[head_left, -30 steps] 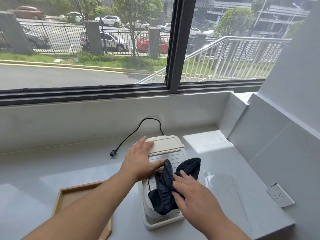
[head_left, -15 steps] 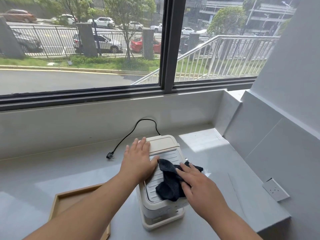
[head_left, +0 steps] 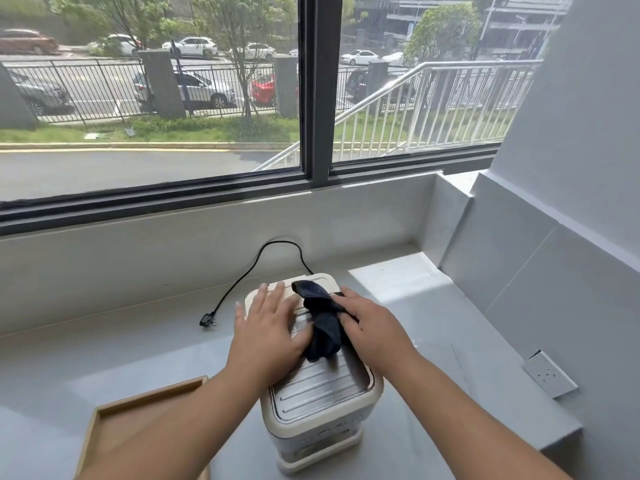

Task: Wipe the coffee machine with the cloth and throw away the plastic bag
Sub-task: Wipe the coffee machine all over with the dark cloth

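A cream coffee machine (head_left: 322, 407) with a ribbed metal top stands on the grey counter (head_left: 121, 355). A dark blue cloth (head_left: 320, 317) lies bunched on the machine's top, toward its rear lid. My right hand (head_left: 372, 327) presses on the cloth's right side with fingers spread over it. My left hand (head_left: 268, 327) lies flat and open on the left half of the top, its thumb touching the cloth. The plastic bag is hidden behind my right arm; I cannot make it out.
A black power cord (head_left: 249, 271) runs from the machine's back to an unplugged plug (head_left: 207, 321) on the counter. A wooden tray (head_left: 138, 427) sits at front left. A wall socket (head_left: 549, 374) is on the right wall. The window sill rises behind.
My right hand has pushed the cloth from the machine's front edge up across the top toward the rear lid. My left hand stayed on the left side of the top.
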